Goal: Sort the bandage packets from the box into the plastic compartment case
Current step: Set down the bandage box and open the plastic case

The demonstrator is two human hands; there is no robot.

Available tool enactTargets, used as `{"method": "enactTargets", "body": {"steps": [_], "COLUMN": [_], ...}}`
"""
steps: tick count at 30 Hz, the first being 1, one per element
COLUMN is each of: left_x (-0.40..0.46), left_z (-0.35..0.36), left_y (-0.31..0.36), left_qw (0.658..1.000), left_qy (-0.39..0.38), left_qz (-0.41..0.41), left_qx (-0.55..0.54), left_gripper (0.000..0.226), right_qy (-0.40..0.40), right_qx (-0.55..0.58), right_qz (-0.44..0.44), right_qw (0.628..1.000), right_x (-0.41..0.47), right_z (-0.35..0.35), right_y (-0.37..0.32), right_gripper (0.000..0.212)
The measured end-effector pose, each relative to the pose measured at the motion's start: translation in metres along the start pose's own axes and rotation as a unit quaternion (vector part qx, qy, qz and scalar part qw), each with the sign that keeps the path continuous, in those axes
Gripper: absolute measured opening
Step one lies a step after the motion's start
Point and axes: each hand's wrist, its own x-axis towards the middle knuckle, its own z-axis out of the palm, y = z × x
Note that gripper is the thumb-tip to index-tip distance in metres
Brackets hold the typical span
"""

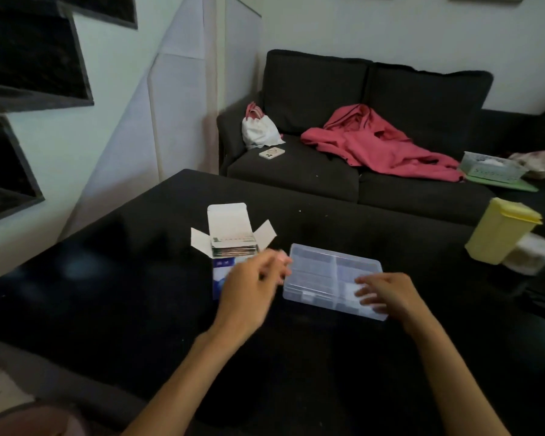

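We are resting our right hand (383,294), fingers spread, on the closed plastic compartment case (331,278) mid-table (139,309), while our blurred left hand (252,284), grip indiscernible, is risking toppling the open box (230,247) of bandage packets (233,248).

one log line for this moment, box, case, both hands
box: open, packets inside | case: lid closed | left hand: between box and case, blurred | right hand: resting on case
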Motion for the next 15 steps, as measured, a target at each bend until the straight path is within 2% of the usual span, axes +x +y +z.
{"method": "enactTargets", "body": {"steps": [2, 5, 8, 10, 12, 15], "left_x": [0.003, 0.011, 0.016, 0.015, 0.013, 0.009], "left_z": [0.023, 0.049, 0.058, 0.057, 0.058, 0.059], "left_y": [-0.008, -0.023, -0.038, -0.037, -0.028, -0.019], "left_qw": [0.978, 0.937, 0.887, 0.879, 0.876, 0.855], "left_qy": [-0.128, -0.188, -0.205, -0.185, -0.168, -0.186], "left_qz": [0.063, 0.107, 0.134, 0.148, 0.16, 0.157], "left_qx": [0.15, 0.274, 0.392, 0.414, 0.423, 0.459], "left_gripper": [0.035, 0.058, 0.061, 0.055, 0.048, 0.043], "right_qy": [-0.057, -0.144, -0.132, -0.092, -0.076, -0.061], "right_qx": [-0.107, -0.115, 0.072, 0.158, 0.134, 0.124], "right_qz": [0.076, 0.168, 0.196, 0.191, 0.168, 0.143], "right_qw": [0.99, 0.968, 0.969, 0.965, 0.974, 0.98], "right_x": [-0.001, -0.001, 0.004, 0.007, 0.009, 0.007], "right_z": [-0.012, -0.015, -0.007, -0.001, 0.001, 0.006], "right_y": [0.012, 0.029, 0.042, 0.045, 0.047, 0.047], "right_gripper": [0.024, 0.044, 0.04, 0.037, 0.037, 0.036]}}
